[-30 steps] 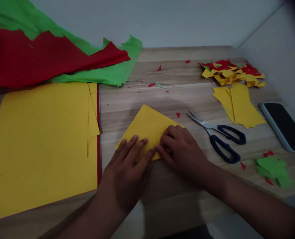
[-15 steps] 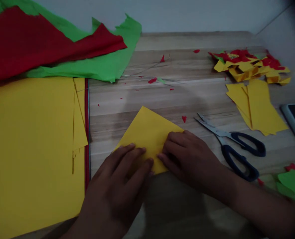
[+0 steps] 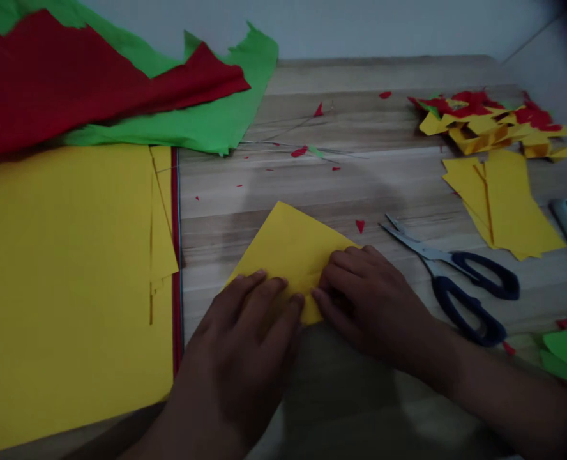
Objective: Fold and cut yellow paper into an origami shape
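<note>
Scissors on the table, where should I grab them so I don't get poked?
Take the scissors by the dark handle loops, coming from the near right side. They lie flat on the wooden table with the blades a little apart and the metal tips pointing to the far left, towards the right hand, so the loops are probably safest.
</note>
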A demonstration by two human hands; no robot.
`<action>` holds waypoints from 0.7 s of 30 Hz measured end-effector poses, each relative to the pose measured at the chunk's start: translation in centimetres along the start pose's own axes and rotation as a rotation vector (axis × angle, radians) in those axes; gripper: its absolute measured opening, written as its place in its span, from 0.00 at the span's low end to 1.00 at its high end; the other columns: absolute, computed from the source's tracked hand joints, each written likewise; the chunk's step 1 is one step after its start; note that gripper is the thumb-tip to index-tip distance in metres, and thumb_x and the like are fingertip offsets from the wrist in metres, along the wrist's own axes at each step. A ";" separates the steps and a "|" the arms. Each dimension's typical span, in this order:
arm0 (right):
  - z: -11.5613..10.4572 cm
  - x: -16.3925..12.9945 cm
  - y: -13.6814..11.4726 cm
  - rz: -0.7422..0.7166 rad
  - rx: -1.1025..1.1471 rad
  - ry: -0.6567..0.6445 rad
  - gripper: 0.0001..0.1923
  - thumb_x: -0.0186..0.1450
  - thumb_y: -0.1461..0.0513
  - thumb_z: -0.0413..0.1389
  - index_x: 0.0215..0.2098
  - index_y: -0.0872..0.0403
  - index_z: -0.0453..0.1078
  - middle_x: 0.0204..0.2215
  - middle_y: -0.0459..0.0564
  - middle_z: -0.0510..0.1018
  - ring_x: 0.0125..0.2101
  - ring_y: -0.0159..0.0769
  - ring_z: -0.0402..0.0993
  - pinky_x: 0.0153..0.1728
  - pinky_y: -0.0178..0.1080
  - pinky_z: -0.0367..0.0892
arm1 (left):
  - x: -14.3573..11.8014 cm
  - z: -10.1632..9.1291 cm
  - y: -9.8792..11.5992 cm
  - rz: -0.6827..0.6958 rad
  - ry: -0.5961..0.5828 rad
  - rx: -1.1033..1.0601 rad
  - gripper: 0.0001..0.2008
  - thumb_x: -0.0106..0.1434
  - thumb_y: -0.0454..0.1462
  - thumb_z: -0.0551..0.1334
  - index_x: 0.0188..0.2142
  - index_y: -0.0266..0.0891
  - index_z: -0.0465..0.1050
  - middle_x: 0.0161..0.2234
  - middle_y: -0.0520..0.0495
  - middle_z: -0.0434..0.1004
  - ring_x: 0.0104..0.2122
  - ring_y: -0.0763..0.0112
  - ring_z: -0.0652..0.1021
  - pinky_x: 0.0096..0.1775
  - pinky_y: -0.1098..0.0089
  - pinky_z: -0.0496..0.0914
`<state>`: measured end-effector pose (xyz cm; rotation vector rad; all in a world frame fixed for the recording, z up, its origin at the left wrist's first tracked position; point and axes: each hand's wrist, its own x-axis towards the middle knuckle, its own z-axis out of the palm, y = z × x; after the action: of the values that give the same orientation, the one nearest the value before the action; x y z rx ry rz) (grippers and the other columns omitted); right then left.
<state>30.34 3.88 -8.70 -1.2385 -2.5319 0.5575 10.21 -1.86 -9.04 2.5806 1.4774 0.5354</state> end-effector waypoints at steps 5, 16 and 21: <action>-0.5 0.1 1.0 -0.013 0.000 -0.027 0.11 0.68 0.64 0.52 0.26 0.53 0.64 0.26 0.46 0.69 0.30 0.37 0.64 0.36 0.40 0.56 | 2.5 -0.9 2.2 -0.096 -0.042 -0.029 0.09 0.66 0.33 0.59 0.41 0.37 0.78 0.43 0.40 0.79 0.45 0.52 0.77 0.45 0.50 0.77; -1.3 -0.2 1.5 -0.043 -0.030 -0.103 0.11 0.69 0.62 0.52 0.28 0.53 0.65 0.29 0.47 0.69 0.32 0.39 0.64 0.37 0.41 0.57 | 3.3 -0.5 3.8 -0.249 -0.131 0.015 0.06 0.66 0.31 0.58 0.34 0.39 0.73 0.38 0.44 0.75 0.40 0.57 0.74 0.43 0.53 0.73; -1.7 -0.1 1.3 -0.036 -0.016 -0.163 0.11 0.69 0.61 0.53 0.28 0.53 0.67 0.31 0.48 0.70 0.34 0.39 0.65 0.39 0.42 0.57 | 3.5 -1.2 0.7 -0.155 -0.194 -0.086 0.06 0.65 0.32 0.60 0.31 0.41 0.73 0.37 0.46 0.76 0.39 0.58 0.73 0.41 0.56 0.70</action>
<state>31.99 4.90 -7.74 -1.1955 -2.6913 0.6555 11.93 0.72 -6.88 2.3524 1.5348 0.3118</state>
